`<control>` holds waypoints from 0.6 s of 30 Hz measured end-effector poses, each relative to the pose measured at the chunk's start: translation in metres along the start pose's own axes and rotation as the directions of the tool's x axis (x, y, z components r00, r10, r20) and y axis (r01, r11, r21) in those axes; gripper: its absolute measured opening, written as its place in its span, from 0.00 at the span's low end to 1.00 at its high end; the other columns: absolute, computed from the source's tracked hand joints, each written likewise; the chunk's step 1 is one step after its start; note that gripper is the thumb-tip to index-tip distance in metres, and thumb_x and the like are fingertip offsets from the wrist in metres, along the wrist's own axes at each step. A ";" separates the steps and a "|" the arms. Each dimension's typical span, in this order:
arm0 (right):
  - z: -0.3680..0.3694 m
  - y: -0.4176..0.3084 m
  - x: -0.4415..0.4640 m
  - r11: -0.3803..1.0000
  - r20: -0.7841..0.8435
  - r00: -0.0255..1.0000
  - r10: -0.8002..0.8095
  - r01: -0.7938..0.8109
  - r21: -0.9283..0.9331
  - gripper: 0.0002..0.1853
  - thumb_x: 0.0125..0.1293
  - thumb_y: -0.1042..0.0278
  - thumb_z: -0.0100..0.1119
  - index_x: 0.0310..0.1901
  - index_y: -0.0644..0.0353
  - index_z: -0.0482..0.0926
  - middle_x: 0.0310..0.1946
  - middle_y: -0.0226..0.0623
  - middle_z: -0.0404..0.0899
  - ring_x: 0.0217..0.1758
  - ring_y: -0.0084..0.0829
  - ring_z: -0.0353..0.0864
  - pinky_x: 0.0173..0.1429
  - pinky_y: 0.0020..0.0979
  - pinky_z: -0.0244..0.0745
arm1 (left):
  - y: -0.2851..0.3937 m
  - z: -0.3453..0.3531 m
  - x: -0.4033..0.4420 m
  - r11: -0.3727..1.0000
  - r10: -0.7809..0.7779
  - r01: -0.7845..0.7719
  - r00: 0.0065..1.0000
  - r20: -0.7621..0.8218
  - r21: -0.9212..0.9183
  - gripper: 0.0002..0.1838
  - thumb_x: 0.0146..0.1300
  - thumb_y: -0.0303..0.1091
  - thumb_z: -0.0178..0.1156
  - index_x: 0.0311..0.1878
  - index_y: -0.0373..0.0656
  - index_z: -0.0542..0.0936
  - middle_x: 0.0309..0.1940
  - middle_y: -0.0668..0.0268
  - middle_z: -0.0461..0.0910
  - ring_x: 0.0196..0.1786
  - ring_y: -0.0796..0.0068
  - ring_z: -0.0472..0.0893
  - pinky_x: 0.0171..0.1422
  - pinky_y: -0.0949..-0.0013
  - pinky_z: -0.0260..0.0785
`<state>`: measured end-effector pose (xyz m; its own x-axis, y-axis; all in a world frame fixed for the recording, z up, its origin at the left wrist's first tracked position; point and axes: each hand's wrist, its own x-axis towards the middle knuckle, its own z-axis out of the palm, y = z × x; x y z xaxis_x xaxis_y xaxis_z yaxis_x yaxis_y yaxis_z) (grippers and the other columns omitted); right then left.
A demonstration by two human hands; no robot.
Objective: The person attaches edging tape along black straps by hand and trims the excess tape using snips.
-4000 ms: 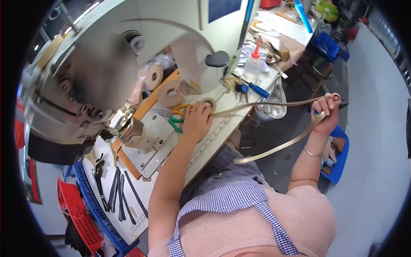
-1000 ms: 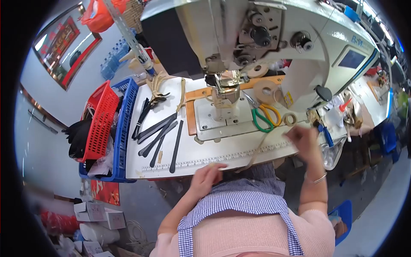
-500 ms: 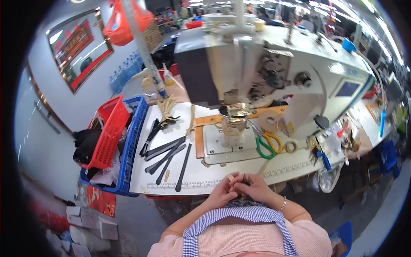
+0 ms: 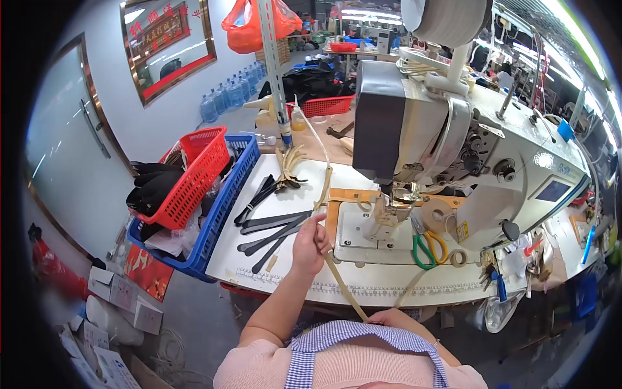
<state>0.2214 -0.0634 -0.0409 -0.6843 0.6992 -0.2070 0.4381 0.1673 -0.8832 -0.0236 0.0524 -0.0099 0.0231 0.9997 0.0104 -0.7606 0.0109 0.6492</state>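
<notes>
My left hand is raised over the table's front, left of the sewing machine's base plate, its fingers curled round a beige tape. From there the tape slants down to my lap. My right hand is low at the apron, its fingertips at the tape's lower end; the apron partly hides its fingers, which look closed on it. Several dark grey straps lie fanned out left of my left hand. The sewing machine stands in front of my right side.
Green-and-orange-handled scissors and a tape roll lie beside the machine plate. A ruler strip runs along the table's front. Red and blue baskets stand at the left. A bundle of beige strips lies farther back.
My hands were together at the table's edge. Now my left hand is forward and to the left, and my right is lower at my lap, with beige tape stretched between. The view has shifted.
</notes>
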 end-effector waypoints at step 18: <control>-0.035 -0.035 0.084 0.917 -0.612 0.790 -0.038 0.271 0.294 0.09 0.59 0.66 0.62 0.32 0.64 0.79 0.22 0.27 0.74 0.23 0.17 0.69 0.28 0.21 0.64 | -0.049 0.034 -0.045 0.714 0.175 -0.377 0.912 0.371 0.589 0.46 0.62 0.68 0.37 0.71 0.40 0.44 0.55 0.56 0.71 0.39 0.79 0.72 0.41 0.76 0.65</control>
<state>0.1687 0.0143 -0.0123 -0.2004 0.9714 0.1272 0.0449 0.1388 -0.9893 0.0344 0.0060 -0.0162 0.1284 0.9051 0.4053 -0.1697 -0.3826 0.9082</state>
